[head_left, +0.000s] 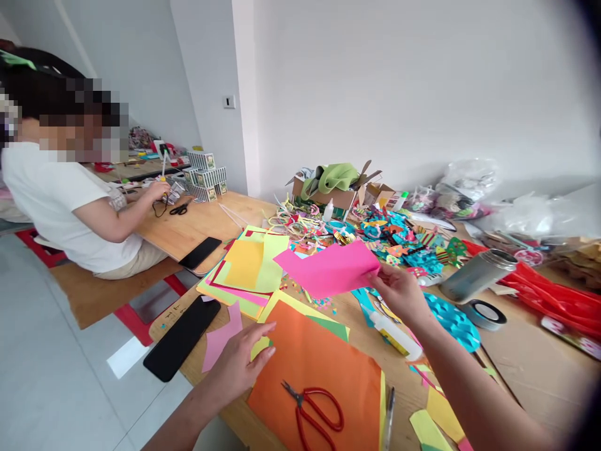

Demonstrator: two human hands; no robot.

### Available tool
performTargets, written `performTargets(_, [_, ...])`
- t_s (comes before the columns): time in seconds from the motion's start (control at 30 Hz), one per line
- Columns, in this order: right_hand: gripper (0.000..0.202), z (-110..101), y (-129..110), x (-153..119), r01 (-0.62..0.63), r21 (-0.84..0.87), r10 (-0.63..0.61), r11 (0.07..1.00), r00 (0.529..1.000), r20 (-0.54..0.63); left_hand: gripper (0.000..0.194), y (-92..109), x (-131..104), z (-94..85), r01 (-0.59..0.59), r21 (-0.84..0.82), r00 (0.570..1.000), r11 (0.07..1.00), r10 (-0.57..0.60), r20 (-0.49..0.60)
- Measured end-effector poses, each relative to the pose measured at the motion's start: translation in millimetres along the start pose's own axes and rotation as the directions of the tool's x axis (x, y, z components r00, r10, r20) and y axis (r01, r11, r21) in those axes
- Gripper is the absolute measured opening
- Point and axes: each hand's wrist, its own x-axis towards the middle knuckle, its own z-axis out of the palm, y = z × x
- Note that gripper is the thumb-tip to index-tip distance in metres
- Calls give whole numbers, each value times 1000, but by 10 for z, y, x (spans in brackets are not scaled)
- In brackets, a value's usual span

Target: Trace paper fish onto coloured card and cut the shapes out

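My right hand [399,291] pinches the right end of a bright pink sheet of paper [328,269], holding it up over the table. The sheet's top edge has been cut unevenly. My left hand [244,360] holds nothing; its fingers are apart above the left edge of an orange sheet [323,357]. On that orange sheet lie red-handled scissors [317,407], their short blades pointing away from me. Beyond, a stack of yellow sheets [244,266] lies with red and pink ones. A cut pale pink piece [225,338] rests beside my left hand.
A black phone [181,338] lies at the table's left edge, another phone [201,252] farther back. Right of centre are a glue bottle [397,335], a tape roll [483,313] and a steel flask [479,274]. Colourful crafts [389,232] crowd the back. A seated person [70,200] works at left.
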Motion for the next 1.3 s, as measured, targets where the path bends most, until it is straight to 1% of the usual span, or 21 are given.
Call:
performTargets(0.07, [29, -39, -119, -24, -25, 133, 21, 991, 999, 32, 42, -32, 39, 0, 30, -100, 999, 995, -31, -14])
performTargets(0.13, [33, -59, -209, -85, -42, 201, 21, 979, 994, 107, 49, -58, 86, 12, 75, -230, 997, 970, -80, -12])
performTargets(0.2, [35, -60, -269, -179, -56, 210, 7, 976, 974, 227, 61, -70, 140, 36, 118, -379, 992, 918, -128, -1])
performTargets(0.3, [35, -33, -317, -344, -70, 144, 6, 987, 917, 400, 77, -62, 226, 77, 134, -584, 986, 800, -167, -3])
performTargets(0.33, [35, -20, -329, -392, -77, 130, 12, 988, 897, 441, 75, -55, 252, 85, 133, -636, 984, 760, -178, -7])
performTargets(0.37, [35, -6, -341, -432, -88, 126, 18, 988, 879, 476, 68, -48, 275, 89, 133, -677, 982, 724, -189, -8])
performTargets(0.47, [34, 33, -390, -481, -125, 159, 19, 979, 839, 543, 38, -34, 323, 65, 145, -740, 974, 657, -226, -10])
performTargets(0.5, [35, 47, -411, -475, -135, 175, 17, 975, 834, 551, 33, -33, 330, 45, 154, -753, 971, 640, -241, -6])
performTargets(0.57, [39, 79, -452, -433, -144, 197, 13, 970, 837, 547, 30, -32, 328, -12, 178, -782, 964, 598, -264, 18])
performTargets(0.63, [43, 128, -486, -368, -141, 206, 15, 968, 856, 517, 31, -29, 308, -82, 209, -814, 963, 542, -260, 74])
performTargets(0.73, [44, 239, -520, -250, -133, 224, 9, 966, 876, 482, 54, -29, 265, -183, 282, -849, 955, 447, -213, 205])
performTargets(0.8, [43, 327, -550, -161, -123, 253, -12, 960, 880, 474, 59, -48, 244, -230, 359, -850, 932, 386, -196, 305])
performTargets(0.87, [41, 403, -605, -68, -104, 286, -42, 953, 886, 462, 60, -82, 240, -270, 423, -829, 904, 365, -226, 362])
performTargets(0.93, [39, 448, -690, 21, -71, 318, -79, 946, 897, 435, 64, -119, 251, -318, 458, -803, 881, 382, -313, 354])
performTargets(1.0, [34, 458, -795, 92, -22, 353, -131, 935, 905, 404, 67, -147, 270, -376, 468, -785, 861, 406, -410, 301])
performTargets(1.07, [29, 445, -901, 131, 44, 383, -191, 923, 915, 355, 70, -169, 285, -420, 477, -775, 842, 414, -470, 267])
performTargets(1.1, [25, 436, -950, 137, 82, 391, -222, 917, 918, 329, 72, -182, 289, -425, 492, -769, 832, 409, -482, 277])
performTargets(1.13, [22, 429, -993, 136, 127, 394, -258, 910, 919, 299, 75, -199, 289, -414, 517, -761, 820, 391, -481, 311])
performTargets(1.2, [15, 428, -1061, 114, 231, 387, -337, 893, 912, 235, 80, -241, 278, -340, 596, -739, 782, 313, -435, 446])
performTargets(1.27, [14, 444, -1109, 84, 329, 374, -415, 867, 893, 177, 78, -278, 253, -219, 684, -704, 721, 194, -331, 609])
performTargets(1.3, [15, 456, -1127, 72, 369, 369, -446, 853, 882, 150, 73, -284, 238, -159, 714, -688, 691, 128, -283, 665])
